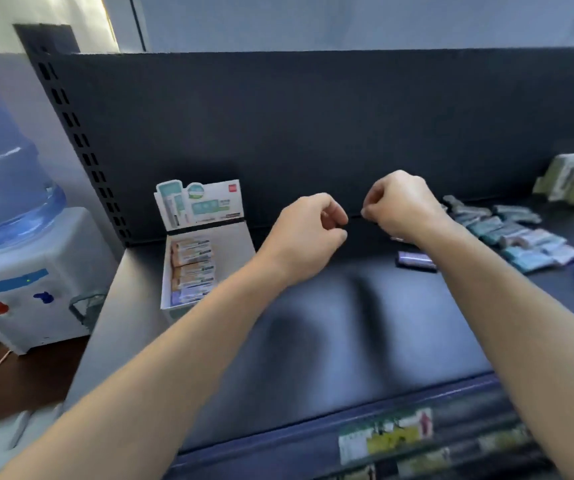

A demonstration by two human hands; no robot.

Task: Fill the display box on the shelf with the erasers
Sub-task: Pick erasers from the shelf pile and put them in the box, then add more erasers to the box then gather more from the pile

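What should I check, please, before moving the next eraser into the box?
1. Box has room: ok, bare space beside one column of packed erasers.
2. Loose erasers on hand: ok, heaped on the shelf at right.
3. Left grip free: ok, fingers curled, nothing seen in it.
4. Right grip free: cannot tell, fingertips pinched together.
5. Nearest pick: ok, purple eraser lies alone, left of the heap.
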